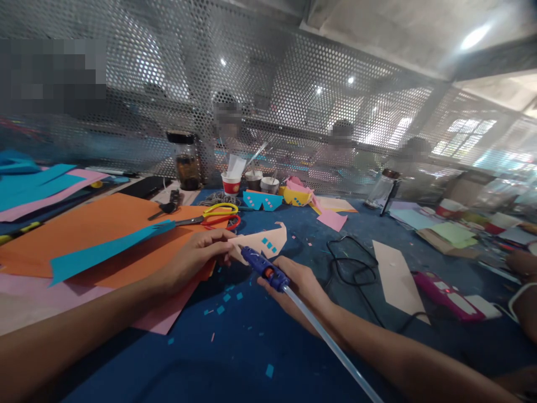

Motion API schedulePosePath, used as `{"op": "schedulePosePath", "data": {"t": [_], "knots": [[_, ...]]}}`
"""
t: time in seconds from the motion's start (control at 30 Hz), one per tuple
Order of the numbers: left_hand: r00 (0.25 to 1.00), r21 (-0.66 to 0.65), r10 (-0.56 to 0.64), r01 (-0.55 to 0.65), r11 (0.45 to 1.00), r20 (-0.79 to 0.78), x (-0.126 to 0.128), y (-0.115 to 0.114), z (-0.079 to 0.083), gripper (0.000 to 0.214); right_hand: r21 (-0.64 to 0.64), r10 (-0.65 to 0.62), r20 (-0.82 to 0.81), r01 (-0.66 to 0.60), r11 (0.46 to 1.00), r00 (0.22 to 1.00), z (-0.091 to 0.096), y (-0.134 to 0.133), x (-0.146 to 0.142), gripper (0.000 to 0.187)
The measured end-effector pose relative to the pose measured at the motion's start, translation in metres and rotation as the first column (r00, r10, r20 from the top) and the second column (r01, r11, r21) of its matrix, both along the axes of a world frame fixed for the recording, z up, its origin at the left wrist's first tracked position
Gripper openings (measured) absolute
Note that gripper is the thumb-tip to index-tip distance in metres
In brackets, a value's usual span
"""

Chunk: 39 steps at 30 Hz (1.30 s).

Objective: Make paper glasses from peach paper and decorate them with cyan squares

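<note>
My left hand pinches the near end of a pale peach paper mask decorated with small blue squares. In my right hand is a blue hot glue gun, its nozzle close to the peach paper by my left fingers; whether it touches I cannot tell. A long clear glue stick sticks out of the gun's back toward me. Small blue paper squares lie scattered below my hands. Left of my left hand, a blue paper strip and yellow-and-red-handled scissors rest on orange paper.
Behind my hands stand a blue paper mask, a yellow one, paper cups and a jar. To the right lie a black cord, peach paper and a magenta-cased phone. Another person's arm is at the right edge.
</note>
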<state>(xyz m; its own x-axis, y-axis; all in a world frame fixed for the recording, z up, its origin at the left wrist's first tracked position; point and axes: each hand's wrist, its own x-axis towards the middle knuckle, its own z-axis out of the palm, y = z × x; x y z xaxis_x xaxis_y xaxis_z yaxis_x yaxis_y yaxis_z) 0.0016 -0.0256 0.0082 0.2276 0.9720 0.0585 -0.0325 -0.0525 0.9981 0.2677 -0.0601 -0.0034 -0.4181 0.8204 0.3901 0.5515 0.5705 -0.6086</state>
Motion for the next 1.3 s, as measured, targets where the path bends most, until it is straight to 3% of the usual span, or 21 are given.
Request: {"op": "schedulePosePath", "data": {"t": [1.3], "knots": [[0.999, 0.010, -0.011, 0.011, 1.000, -0.040, -0.0009, 0.0012, 0.0006, 0.022, 0.069, 0.007, 0.055, -0.011, 0.998, 0.998, -0.0057, 0.0051, 0.0023, 0.015]]}}
